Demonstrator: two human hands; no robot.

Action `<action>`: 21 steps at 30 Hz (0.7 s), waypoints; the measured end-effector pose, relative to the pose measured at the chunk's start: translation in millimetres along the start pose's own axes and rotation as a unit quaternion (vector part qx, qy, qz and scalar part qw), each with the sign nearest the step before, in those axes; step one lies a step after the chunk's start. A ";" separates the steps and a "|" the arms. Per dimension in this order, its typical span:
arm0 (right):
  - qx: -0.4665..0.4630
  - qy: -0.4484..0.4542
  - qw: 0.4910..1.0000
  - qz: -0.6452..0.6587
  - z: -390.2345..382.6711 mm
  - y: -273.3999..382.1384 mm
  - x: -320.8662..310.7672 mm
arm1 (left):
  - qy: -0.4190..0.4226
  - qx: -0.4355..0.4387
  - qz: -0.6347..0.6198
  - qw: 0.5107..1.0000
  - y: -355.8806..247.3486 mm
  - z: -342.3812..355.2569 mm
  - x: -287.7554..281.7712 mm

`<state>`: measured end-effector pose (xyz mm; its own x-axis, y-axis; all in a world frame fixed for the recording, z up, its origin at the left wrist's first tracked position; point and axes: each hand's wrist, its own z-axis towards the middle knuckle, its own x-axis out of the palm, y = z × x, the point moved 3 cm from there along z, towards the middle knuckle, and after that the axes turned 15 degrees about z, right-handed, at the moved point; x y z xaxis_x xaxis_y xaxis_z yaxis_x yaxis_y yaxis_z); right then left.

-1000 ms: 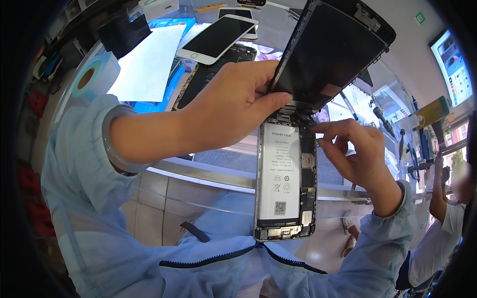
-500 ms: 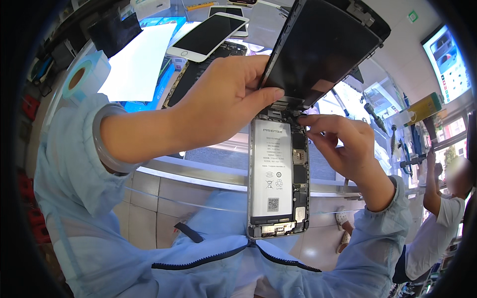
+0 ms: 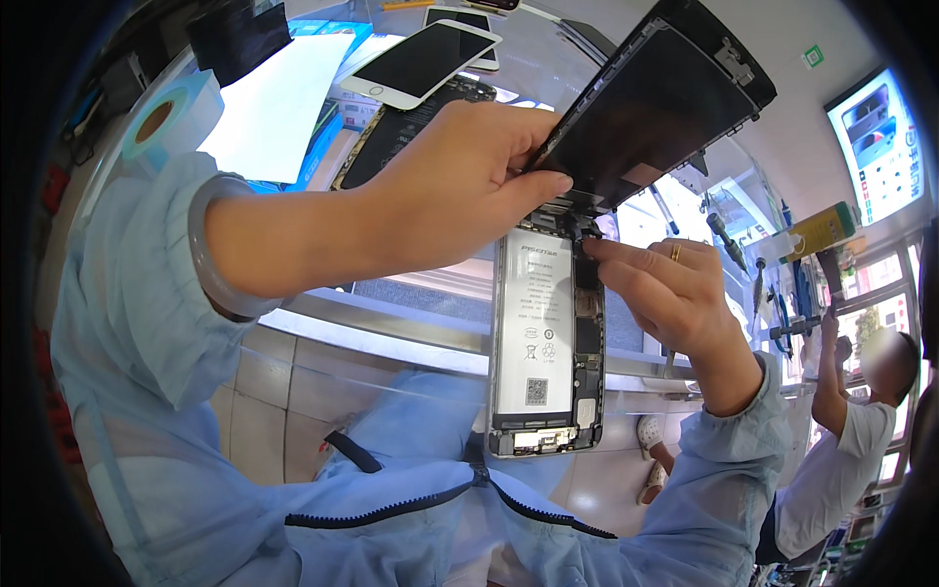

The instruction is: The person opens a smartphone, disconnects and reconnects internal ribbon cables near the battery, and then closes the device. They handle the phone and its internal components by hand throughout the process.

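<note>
Carefully steady the screen [image 3: 655, 112] with your left hand [image 3: 469, 181], which is clamped on its lower left corner, thumb on the face turned toward you and fingers behind the edge. The screen stands tilted up at the far end of the opened phone body [image 3: 588, 367]. That body, with its white battery [image 3: 536, 333] exposed, extends past the near edge of the counter [image 3: 391, 338], so support it evenly; what bears its weight cannot be told. Your right hand [image 3: 670, 293] has thumb and forefinger close together at the body's upper right side, just beside the battery. Whether they pinch a part or only touch the rim cannot be told. For sound work, hold the screen angle constant, since any ribbon at that end would likely tear under a pull. Use light fingertip pressure, and avoid pressing or bending the battery.
</note>
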<state>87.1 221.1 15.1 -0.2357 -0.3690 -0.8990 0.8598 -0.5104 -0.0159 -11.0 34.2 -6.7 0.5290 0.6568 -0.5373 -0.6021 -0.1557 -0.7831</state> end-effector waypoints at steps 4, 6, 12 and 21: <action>-0.006 0.010 1.000 -0.027 3.1 5.9 -0.8 | 0.001 0.002 0.004 1.000 -3.0 -0.6 0.9; 0.000 0.012 1.000 -0.017 4.5 6.5 -0.5 | -0.001 0.012 -0.004 1.000 -4.6 -2.2 1.2; 0.020 0.012 1.000 0.003 0.7 4.4 -2.1 | 0.003 0.045 0.015 0.999 -5.7 -1.5 1.1; 0.016 0.004 1.000 0.018 5.5 9.6 -0.9 | 0.006 0.036 0.036 0.999 -5.6 -3.4 -0.7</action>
<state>93.0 212.3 18.1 -0.2005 -0.3813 -0.9025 0.8523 -0.5221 0.0312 -6.0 32.1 -3.1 0.4897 0.6363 -0.5961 -0.6801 -0.1491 -0.7178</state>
